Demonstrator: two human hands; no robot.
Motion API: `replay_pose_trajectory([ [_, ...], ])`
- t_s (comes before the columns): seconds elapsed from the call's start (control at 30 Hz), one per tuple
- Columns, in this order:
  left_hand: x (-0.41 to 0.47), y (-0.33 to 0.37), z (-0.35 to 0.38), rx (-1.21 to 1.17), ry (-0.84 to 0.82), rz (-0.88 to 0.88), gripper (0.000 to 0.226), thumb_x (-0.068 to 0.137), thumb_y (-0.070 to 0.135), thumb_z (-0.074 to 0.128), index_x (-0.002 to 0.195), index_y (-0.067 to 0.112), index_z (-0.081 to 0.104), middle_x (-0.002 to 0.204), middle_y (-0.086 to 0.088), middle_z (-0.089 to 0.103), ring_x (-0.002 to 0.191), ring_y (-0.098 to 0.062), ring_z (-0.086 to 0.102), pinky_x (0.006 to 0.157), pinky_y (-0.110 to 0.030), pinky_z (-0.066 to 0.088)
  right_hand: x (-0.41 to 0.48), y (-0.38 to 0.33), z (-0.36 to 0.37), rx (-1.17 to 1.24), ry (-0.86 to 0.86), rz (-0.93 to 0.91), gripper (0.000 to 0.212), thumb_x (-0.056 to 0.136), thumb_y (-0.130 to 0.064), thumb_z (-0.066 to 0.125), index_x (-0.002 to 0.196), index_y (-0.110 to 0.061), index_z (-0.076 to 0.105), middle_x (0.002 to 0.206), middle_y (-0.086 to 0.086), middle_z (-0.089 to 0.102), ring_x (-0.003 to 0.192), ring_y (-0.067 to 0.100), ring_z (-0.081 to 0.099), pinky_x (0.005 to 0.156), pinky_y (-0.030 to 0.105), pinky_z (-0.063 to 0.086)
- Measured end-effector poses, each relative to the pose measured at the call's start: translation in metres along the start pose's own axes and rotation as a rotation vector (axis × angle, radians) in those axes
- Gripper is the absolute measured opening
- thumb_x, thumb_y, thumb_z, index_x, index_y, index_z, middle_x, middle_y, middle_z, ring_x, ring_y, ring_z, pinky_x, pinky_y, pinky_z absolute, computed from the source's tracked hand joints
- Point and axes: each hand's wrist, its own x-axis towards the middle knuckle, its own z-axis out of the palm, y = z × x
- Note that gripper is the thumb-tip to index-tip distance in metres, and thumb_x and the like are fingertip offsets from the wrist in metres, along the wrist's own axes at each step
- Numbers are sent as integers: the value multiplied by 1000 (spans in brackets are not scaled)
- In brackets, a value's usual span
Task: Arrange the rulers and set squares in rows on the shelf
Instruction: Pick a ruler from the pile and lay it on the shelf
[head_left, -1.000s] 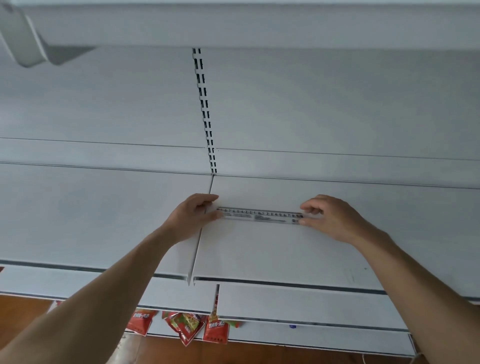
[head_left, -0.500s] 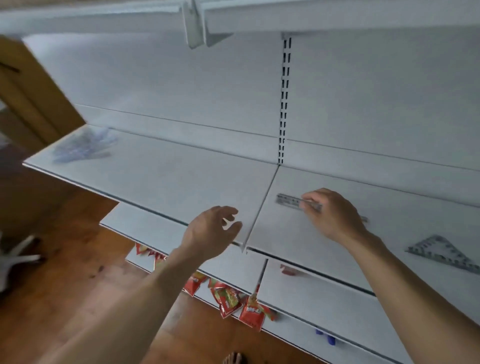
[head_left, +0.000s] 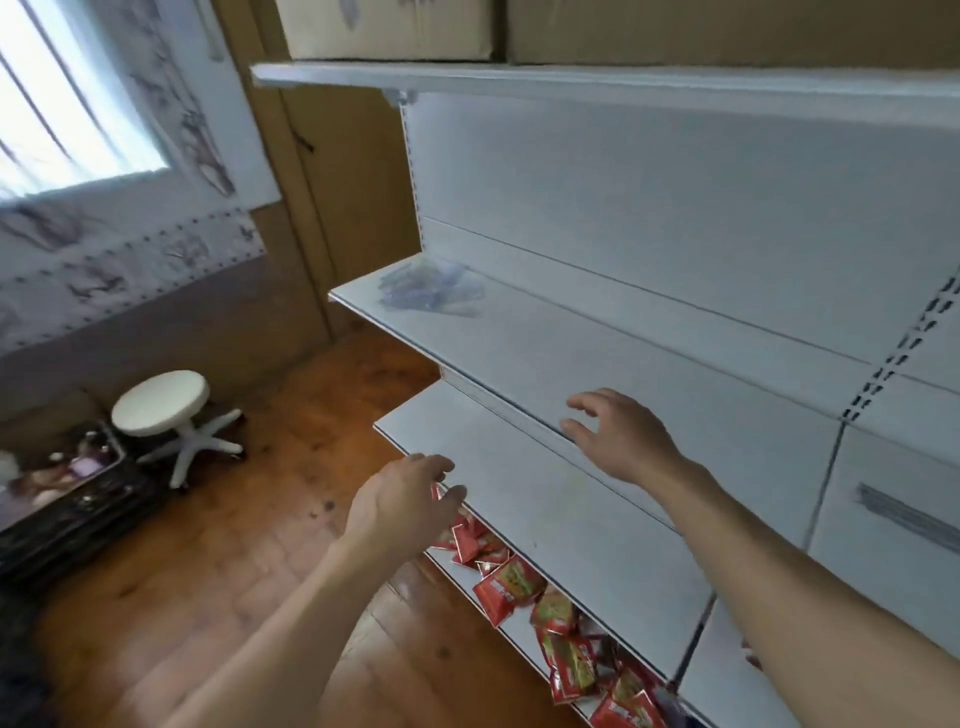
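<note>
A clear ruler (head_left: 906, 517) lies flat on the white shelf (head_left: 649, 364) at the far right. At the shelf's far left end sits a blurred pile of clear rulers and set squares (head_left: 431, 288). My right hand (head_left: 621, 436) hovers over the shelf's front edge with fingers spread, holding nothing. My left hand (head_left: 402, 506) hangs in front of the lower shelf (head_left: 519, 493), fingers loosely curled and empty. Both hands are well left of the laid ruler and short of the pile.
Red snack packets (head_left: 519, 582) lie on the shelves below. A white stool (head_left: 166, 410) and a dark crate (head_left: 67, 488) stand on the wooden floor to the left. Cardboard boxes (head_left: 395, 26) sit on the top shelf above.
My head turned left, so the laid ruler slid to the right edge of view. My right hand let go of that ruler and moved left. The pile at the left end came closer.
</note>
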Motion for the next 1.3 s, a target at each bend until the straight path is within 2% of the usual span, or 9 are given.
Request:
replay_pose_trajectory([
  [0.07, 3, -38, -12, -5, 24, -31, 40, 87, 53, 49, 122, 35, 59, 114, 15, 64, 101, -10, 59, 78, -26, 51, 22, -42, 21, 17, -6, -38, 39, 91, -44, 54, 124, -23, 58, 125, -5, 57, 115, 16, 53, 93, 30, 42],
  [0.17, 9, -83, -30, -19, 65, -50, 35, 87, 50, 52, 116, 34, 62, 109, 15, 65, 95, -10, 59, 72, -23, 44, 45, -87, 44, 49, -19, -59, 38, 90, -44, 56, 122, -23, 60, 123, -4, 59, 111, 17, 56, 90, 30, 44],
  [0.27, 18, -115, -39, -38, 55, -77, 33, 87, 49, 52, 115, 34, 62, 104, 16, 63, 83, -6, 51, 66, -21, 41, 63, -108, 61, 36, -53, -65, 40, 90, -44, 55, 124, -22, 59, 125, -4, 58, 110, 17, 56, 90, 30, 45],
  [0.33, 29, -131, -41, -51, 51, -94, 34, 87, 49, 52, 117, 34, 62, 105, 16, 62, 83, -5, 50, 66, -21, 40, 78, -116, 69, 21, -70, -59, 41, 91, -44, 55, 125, -22, 58, 126, -4, 58, 111, 17, 56, 90, 30, 45],
  [0.63, 128, -179, -51, -81, 51, -70, 39, 89, 50, 52, 123, 32, 59, 112, 14, 63, 94, -6, 59, 69, -15, 45, 183, -143, 111, 54, -75, -17, 42, 91, -43, 54, 128, -21, 55, 129, -2, 56, 113, 17, 54, 86, 27, 42],
  [0.77, 203, -199, -63, -46, 67, -30, 36, 90, 51, 54, 121, 33, 60, 111, 15, 63, 95, -6, 60, 73, -18, 49, 249, -146, 133, 100, -50, 28, 45, 92, -43, 54, 131, -22, 53, 136, -3, 52, 122, 17, 50, 96, 31, 42],
  [1.03, 334, -211, -64, -73, 47, 83, 36, 89, 51, 53, 121, 36, 60, 118, 15, 63, 103, -9, 61, 82, -28, 55, 362, -136, 150, 55, -12, 152, 49, 92, -39, 55, 135, -16, 48, 137, 5, 51, 124, 24, 47, 99, 35, 41],
  [1.2, 397, -218, -60, -136, -29, 181, 37, 90, 50, 54, 122, 33, 58, 114, 14, 64, 95, -7, 62, 71, -19, 53, 399, -128, 160, -30, 7, 283, 53, 87, -47, 55, 131, -19, 52, 131, 9, 55, 120, 28, 49, 92, 35, 42],
  [1.3, 432, -224, -62, -197, -86, 231, 38, 90, 53, 53, 121, 33, 59, 111, 14, 64, 94, -6, 61, 73, -23, 55, 418, -128, 168, -112, 47, 361, 51, 85, -51, 52, 125, -20, 56, 125, 9, 58, 116, 30, 51, 90, 36, 43],
])
